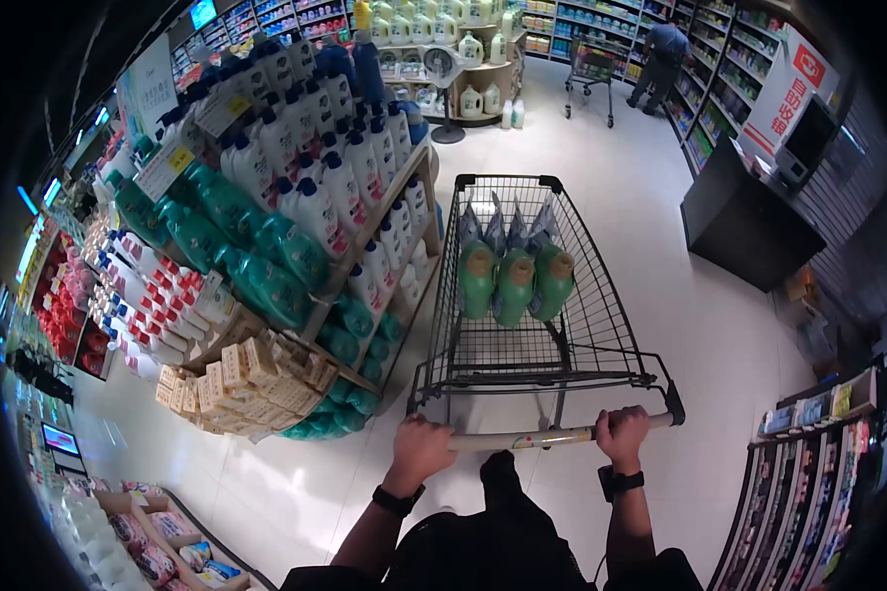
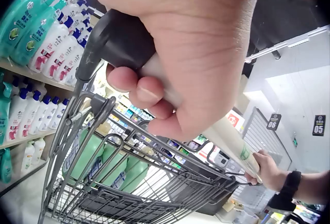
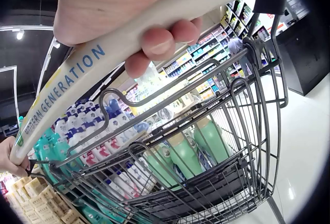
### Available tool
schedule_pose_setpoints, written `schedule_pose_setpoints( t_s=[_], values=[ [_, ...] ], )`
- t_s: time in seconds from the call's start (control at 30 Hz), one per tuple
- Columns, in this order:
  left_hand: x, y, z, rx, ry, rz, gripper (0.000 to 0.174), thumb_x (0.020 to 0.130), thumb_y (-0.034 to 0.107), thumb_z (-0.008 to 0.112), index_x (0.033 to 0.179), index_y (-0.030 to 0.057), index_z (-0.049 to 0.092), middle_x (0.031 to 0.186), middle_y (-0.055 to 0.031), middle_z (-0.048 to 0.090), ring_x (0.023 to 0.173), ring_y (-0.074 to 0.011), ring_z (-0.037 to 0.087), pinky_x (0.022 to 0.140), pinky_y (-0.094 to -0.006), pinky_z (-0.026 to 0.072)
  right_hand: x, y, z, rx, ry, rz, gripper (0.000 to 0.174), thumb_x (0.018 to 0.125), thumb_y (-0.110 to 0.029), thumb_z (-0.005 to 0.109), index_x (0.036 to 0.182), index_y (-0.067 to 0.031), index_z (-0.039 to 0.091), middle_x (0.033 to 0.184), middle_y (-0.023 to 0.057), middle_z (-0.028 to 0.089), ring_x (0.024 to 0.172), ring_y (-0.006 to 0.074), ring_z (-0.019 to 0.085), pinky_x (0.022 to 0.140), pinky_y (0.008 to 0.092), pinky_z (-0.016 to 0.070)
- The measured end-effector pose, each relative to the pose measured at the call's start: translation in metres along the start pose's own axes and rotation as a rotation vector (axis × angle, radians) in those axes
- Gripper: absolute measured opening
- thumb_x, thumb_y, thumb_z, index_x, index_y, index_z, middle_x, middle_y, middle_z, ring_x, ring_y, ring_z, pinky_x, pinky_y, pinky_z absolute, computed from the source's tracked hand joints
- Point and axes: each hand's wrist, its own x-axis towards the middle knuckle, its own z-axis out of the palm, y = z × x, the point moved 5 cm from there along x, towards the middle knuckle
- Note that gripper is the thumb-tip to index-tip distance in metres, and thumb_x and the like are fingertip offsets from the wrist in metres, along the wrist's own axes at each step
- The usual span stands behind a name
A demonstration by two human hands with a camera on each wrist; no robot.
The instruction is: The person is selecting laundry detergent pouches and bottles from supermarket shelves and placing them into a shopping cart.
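A black wire shopping cart [image 1: 601, 286] stands in front of the person. Both hands grip its pale handlebar [image 1: 522, 439]: the left hand [image 1: 422, 453] near the left end, the right hand [image 1: 622, 436] near the right end. In the left wrist view the left hand [image 2: 191, 44] has its fingers curled round the bar [image 2: 227, 139]. The right wrist view shows the right hand [image 3: 139, 18] wrapped over the bar [image 3: 93, 64], which bears printed letters. Inside the cart lie three green bottles [image 1: 514, 286] with tan caps, and grey-blue packs [image 1: 517, 231] beyond them.
Left of the cart rises a display shelf [image 1: 365, 266] of white and teal bottles, with stacked tan boxes [image 1: 246, 379] at its near corner. A dark counter [image 1: 744, 217] stands at right. Farther ahead are a fan [image 1: 443, 69], another cart [image 1: 591, 69] and a person [image 1: 663, 59].
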Motion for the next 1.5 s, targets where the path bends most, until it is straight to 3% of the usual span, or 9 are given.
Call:
schedule_pose_setpoints(
  t_s=[0.07,0.13,0.47,0.93,1.43,1.5],
  values=[
    [0.027,0.002,0.002,0.002,0.009,-0.019,0.007,0.059,0.02,0.066,0.061,0.0131,0.066,0.057,-0.008,0.062,0.061,-0.0292,0.063,0.072,-0.0372,0.0525,0.025,0.018,0.008,0.004,0.02,-0.017,0.035,0.074,-0.02,0.06,0.042,-0.0087,0.054,0.042,0.009,0.05,0.041,0.0292,0.048,0.053,0.0389,0.0416],
    [0.051,0.014,0.021,-0.008,-0.023,0.015,0.009,0.058,0.021,0.068,0.063,0.0139,0.066,0.059,-0.0065,0.063,0.061,-0.0287,0.062,0.069,-0.0368,0.0517,0.043,0.05,0.014,-0.016,-0.012,-0.022,0.033,0.076,-0.021,0.06,0.045,-0.0115,0.06,0.042,0.0088,0.05,0.043,0.03,0.05,0.057,0.0403,0.0412],
    [0.192,0.013,0.054,-0.032,-0.019,-0.041,0.013,0.057,0.022,0.069,0.067,0.0132,0.066,0.064,-0.0059,0.065,0.063,-0.0285,0.059,0.066,-0.0386,0.05,0.186,0.127,0.053,0.041,0.005,-0.065,0.034,0.075,-0.017,0.061,0.044,-0.0067,0.055,0.042,0.0115,0.05,0.042,0.0308,0.049,0.055,0.0407,0.0394],
    [0.385,0.041,0.1,-0.108,0.047,-0.132,0.012,0.062,0.021,0.07,0.064,0.0113,0.065,0.056,-0.0088,0.06,0.057,-0.0294,0.058,0.062,-0.0398,0.0486,0.369,0.257,0.111,0.005,-0.049,-0.156,0.034,0.073,-0.018,0.063,0.042,-0.0067,0.054,0.04,0.0105,0.047,0.039,0.0305,0.047,0.055,0.0385,0.042],
    [0.6,0.031,0.132,-0.074,0.128,-0.188,0.013,0.064,0.022,0.07,0.061,0.0107,0.063,0.053,-0.0088,0.056,0.053,-0.0289,0.057,0.063,-0.0372,0.0472,0.588,0.364,0.195,0.048,-0.088,-0.218,0.032,0.072,-0.015,0.062,0.042,-0.0057,0.054,0.04,0.0112,0.047,0.038,0.0302,0.045,0.056,0.0394,0.042],
    [0.628,0.032,0.144,-0.094,0.157,-0.201,0.01,0.063,0.021,0.069,0.06,0.0135,0.062,0.055,-0.0089,0.056,0.054,-0.0293,0.056,0.058,-0.0392,0.0468,0.617,0.379,0.203,0.072,-0.081,-0.241,0.032,0.071,-0.016,0.062,0.042,-0.0061,0.054,0.04,0.0105,0.048,0.039,0.0297,0.046,0.057,0.0392,0.0425]
  ],
)
